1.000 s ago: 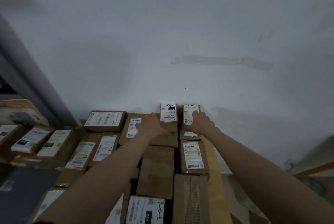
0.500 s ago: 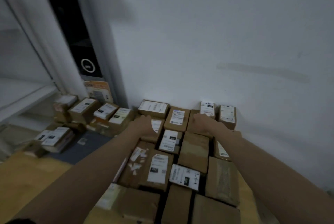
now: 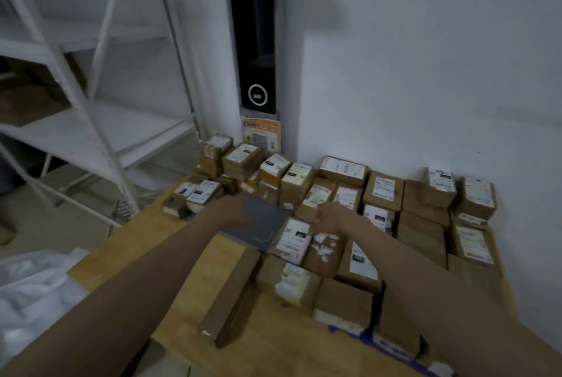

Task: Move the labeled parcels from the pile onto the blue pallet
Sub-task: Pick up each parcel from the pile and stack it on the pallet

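Note:
Several brown cardboard parcels with white labels (image 3: 383, 189) lie packed in rows against the white wall. They rest on a tan board (image 3: 143, 243), and a strip of the blue pallet (image 3: 349, 332) shows under the near edge. A flat grey parcel (image 3: 267, 224) lies among them. My left hand (image 3: 232, 212) hovers at the grey parcel's left edge, fingers and thumb spread, holding nothing. My right hand (image 3: 330, 215) floats over the labeled parcels in the middle, fingers loosely curled and empty. A long unlabeled box (image 3: 231, 294) lies near my left forearm.
A white metal shelf rack (image 3: 91, 133) stands at the left with its leg by the board's corner. A black panel (image 3: 255, 48) is set in the wall column behind the parcels. White plastic wrap (image 3: 33, 285) lies at lower left.
Both hands have drawn back from the two far parcels by the wall toward the middle of the stack. My view has swung left, bringing the shelf rack and black panel into sight.

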Tool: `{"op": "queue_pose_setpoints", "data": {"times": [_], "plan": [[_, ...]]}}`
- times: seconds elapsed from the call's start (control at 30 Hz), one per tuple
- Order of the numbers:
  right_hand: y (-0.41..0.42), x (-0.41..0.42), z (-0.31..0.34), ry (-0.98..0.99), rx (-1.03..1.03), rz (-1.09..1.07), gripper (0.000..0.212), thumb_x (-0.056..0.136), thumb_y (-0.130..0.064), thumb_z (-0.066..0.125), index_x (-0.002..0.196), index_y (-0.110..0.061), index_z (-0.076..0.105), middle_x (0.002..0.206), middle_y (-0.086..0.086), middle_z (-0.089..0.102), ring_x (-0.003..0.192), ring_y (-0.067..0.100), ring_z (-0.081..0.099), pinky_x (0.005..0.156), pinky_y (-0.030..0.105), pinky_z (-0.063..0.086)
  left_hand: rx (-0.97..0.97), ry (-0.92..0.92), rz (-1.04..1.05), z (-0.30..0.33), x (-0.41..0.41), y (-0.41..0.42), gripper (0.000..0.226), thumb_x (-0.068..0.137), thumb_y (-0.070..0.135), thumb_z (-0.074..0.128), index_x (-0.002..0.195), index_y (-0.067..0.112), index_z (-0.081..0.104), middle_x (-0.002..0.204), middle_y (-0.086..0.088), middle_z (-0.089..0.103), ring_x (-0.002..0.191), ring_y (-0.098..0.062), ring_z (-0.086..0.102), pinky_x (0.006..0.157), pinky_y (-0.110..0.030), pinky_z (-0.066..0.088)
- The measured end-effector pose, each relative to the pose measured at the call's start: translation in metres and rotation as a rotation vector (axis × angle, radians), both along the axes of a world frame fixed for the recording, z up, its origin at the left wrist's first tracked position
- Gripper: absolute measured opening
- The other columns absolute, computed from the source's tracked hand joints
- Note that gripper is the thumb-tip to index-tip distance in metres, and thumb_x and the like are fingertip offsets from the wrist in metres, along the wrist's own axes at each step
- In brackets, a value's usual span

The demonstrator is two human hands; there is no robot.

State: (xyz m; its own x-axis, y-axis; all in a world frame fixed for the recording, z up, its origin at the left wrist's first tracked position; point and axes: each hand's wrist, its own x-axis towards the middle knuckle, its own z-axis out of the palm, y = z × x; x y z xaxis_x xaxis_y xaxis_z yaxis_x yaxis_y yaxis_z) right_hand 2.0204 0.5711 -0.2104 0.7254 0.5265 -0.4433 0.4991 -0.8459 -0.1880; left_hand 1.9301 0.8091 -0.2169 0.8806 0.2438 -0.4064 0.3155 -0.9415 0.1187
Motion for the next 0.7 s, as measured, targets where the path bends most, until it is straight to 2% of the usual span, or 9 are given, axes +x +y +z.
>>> {"op": "queue_pose_setpoints", "data": {"times": [0.03,0.1,0.17,0.23,0.3,0.37,0.4,0.53,0.7], "plan": [[0.014,-0.009,-0.003,0.009,-0.005,0.009,0.048,0.094,-0.037,0.056,0.133,-0.01,0.048,0.132,0.009,0.053,0.113,0.027,0.056,0.096,0.04,0.05,-0.007,-0.003,0.011,-0.001,-0.011,0.013,0.036,0.092,0.041,0.061,0.117,0.017,0.05,0.118,-0.005,0.055,0.094,-0.019,0.053,0.077,-0.032,0.046],[0.044,-0.022,-0.005,0.005,-0.01,0.04,0.049,0.093,-0.041,0.057,0.132,-0.013,0.049,0.128,0.007,0.054,0.11,0.025,0.056,0.091,0.037,0.051,-0.024,-0.019,0.062,-0.004,-0.028,0.039,0.05,0.089,0.041,0.063,0.125,0.009,0.049,0.116,-0.004,0.055,0.089,-0.018,0.055,0.072,-0.033,0.045],[0.073,-0.031,-0.007,-0.002,0.004,0.071,0.033,0.091,-0.041,0.059,0.112,-0.015,0.057,0.105,0.007,0.056,0.09,0.023,0.057,0.077,0.034,0.049,-0.026,-0.027,0.115,-0.008,-0.042,0.063,0.057,0.086,0.044,0.066,0.128,0.01,0.05,0.114,-0.007,0.059,0.092,-0.021,0.058,0.076,-0.036,0.05],[0.103,-0.036,-0.008,-0.001,0.015,0.083,0.021,0.092,-0.035,0.06,0.095,-0.015,0.055,0.089,0.007,0.049,0.072,0.021,0.047,0.065,0.033,0.038,-0.036,-0.026,0.172,-0.012,-0.052,0.085,0.064,0.085,0.045,0.066,0.135,0.012,0.046,0.125,-0.007,0.057,0.106,-0.023,0.058,0.083,-0.036,0.05],[0.13,-0.038,-0.007,0.013,0.032,0.114,0.03,0.093,-0.031,0.059,0.11,-0.007,0.061,0.098,0.011,0.058,0.077,0.024,0.053,0.066,0.036,0.041,-0.048,-0.027,0.205,-0.017,-0.06,0.107,0.069,0.086,0.046,0.066,0.141,0.012,0.041,0.137,-0.007,0.05,0.119,-0.025,0.053,0.093,-0.036,0.049],[0.157,-0.035,-0.007,-0.002,0.049,0.155,0.045,0.092,-0.032,0.06,0.126,-0.003,0.059,0.12,0.017,0.062,0.097,0.03,0.063,0.081,0.043,0.052,-0.043,-0.048,0.226,-0.021,-0.063,0.129,0.071,0.085,0.047,0.067,0.142,0.015,0.04,0.142,-0.005,0.047,0.124,-0.025,0.05,0.099,-0.04,0.046],[0.171,-0.032,-0.008,-0.02,0.062,0.172,0.045,0.092,-0.034,0.06,0.127,-0.005,0.059,0.124,0.016,0.061,0.105,0.031,0.063,0.088,0.045,0.052,-0.041,-0.064,0.237,-0.023,-0.063,0.14,0.069,0.085,0.046,0.068,0.141,0.016,0.042,0.142,-0.005,0.048,0.123,-0.025,0.05,0.098,-0.04,0.047],[0.225,-0.01,-0.015,-0.02,0.128,0.201,0.039,0.09,-0.037,0.06,0.122,-0.016,0.057,0.122,0.007,0.059,0.108,0.025,0.058,0.092,0.043,0.051,0.03,-0.06,0.248,-0.022,-0.053,0.182,0.057,0.087,0.042,0.067,0.134,0.016,0.05,0.136,-0.006,0.053,0.12,-0.025,0.052,0.091,-0.036,0.048],[0.281,0.02,-0.032,0.027,0.197,0.2,0.036,0.09,-0.035,0.062,0.117,-0.011,0.063,0.117,0.008,0.064,0.105,0.025,0.061,0.09,0.04,0.053,0.089,-0.019,0.323,-0.029,-0.032,0.231,0.07,0.082,0.05,0.068,0.14,0.019,0.043,0.145,-0.005,0.045,0.129,-0.027,0.047,0.101,-0.043,0.044]]}}
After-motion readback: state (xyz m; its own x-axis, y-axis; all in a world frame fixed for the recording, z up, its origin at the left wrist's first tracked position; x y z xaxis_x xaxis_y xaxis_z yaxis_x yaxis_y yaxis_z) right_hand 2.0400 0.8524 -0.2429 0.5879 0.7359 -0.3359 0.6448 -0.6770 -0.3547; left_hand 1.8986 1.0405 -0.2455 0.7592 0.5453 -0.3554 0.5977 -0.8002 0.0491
